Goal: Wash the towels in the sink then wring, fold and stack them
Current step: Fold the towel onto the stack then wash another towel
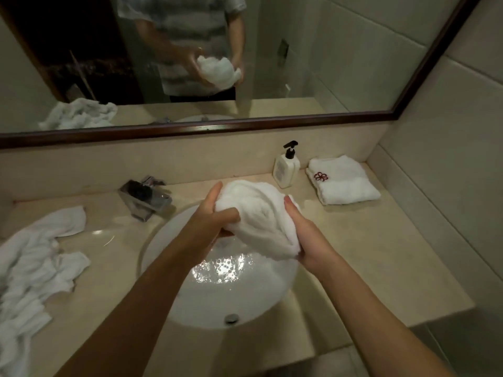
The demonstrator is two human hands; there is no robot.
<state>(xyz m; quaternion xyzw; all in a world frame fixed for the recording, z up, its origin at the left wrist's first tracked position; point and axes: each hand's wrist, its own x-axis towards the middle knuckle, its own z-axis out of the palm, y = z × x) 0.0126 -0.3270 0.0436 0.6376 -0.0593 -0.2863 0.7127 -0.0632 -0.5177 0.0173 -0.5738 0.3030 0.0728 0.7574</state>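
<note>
A bunched white towel [258, 210] hangs above the round white sink [163, 235], which holds rippling water. My left hand [215, 216] grips its left side with thumb and fingers curled into the cloth. My right hand [304, 238] grips its right and lower end. A folded white towel [345, 183] with a red flower emblem lies on the counter at the back right. Several crumpled white towels [32, 268] are heaped on the counter at the left.
A chrome faucet [147, 197] stands behind the sink at the left. A white pump bottle [285, 167] sits beside the folded towel. The beige counter [381, 254] ends at a tiled wall on the right. A framed mirror [299, 50] hangs above.
</note>
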